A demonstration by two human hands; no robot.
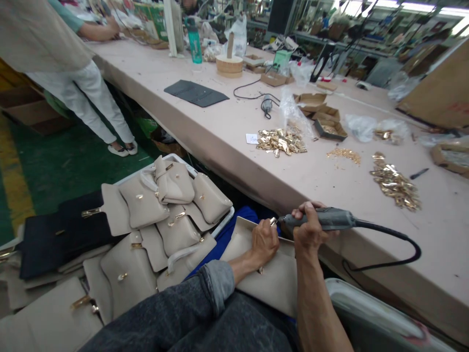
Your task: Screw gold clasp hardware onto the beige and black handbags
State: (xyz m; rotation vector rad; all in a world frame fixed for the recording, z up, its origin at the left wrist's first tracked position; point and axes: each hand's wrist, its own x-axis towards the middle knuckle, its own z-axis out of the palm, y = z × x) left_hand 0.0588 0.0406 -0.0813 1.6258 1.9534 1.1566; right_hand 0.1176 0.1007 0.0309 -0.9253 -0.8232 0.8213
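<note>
My right hand (309,230) is wrapped round a grey corded electric screwdriver (335,218), held nearly level with its tip to the left. The tip meets or nearly meets a small gold metal clasp (273,222) at the edge of a beige handbag (280,281) on my lap. My left hand (266,240) is closed on the bag's edge by that clasp, its fingertips partly hidden. A small gold fitting (260,270) shows on the bag below my left hand.
Beige handbags (128,274) and a black one (60,234) fill a white bin on my left. Piles of gold fittings (282,142), small screws (343,156) and boxes (330,129) lie on the table (315,176). A co-worker (84,73) stands at the far left.
</note>
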